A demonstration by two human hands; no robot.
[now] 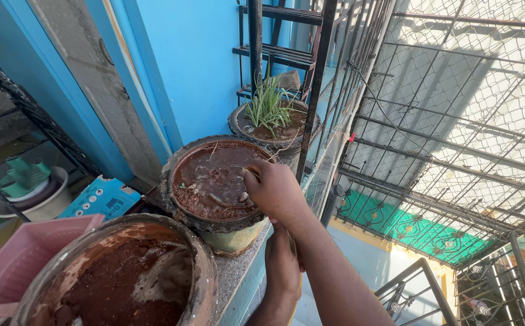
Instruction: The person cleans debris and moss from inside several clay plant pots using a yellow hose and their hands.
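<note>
Right hand (274,188) reaches across the rim of the middle pot (214,187), its fingers curled down into the wet brown soil (205,181) and closed together; what they pinch, if anything, is hidden by the knuckles. Left hand (283,265) sits lower, below the right forearm, pressed against the edge of the ledge (241,271) beside the pot; its fingers point down and I cannot tell whether they grip anything.

From the head view, the middle pot stands on the speckled ledge, its rim dark and crusted, the soil inside soaked and shiny. A nearer pot (123,274) fills the lower left, holding reddish-brown soil with a muddy wall. Behind the middle pot, a third pot (274,127) carries a clump of thin green leaves (267,105) and stands just beside a black metal post (316,78). A pink tub (21,259) touches the nearer pot on the left, with a blue carton (102,198) behind it. Blue wall (196,60) rises behind the pots; wire mesh (455,108) and black railing close the right side.
</note>
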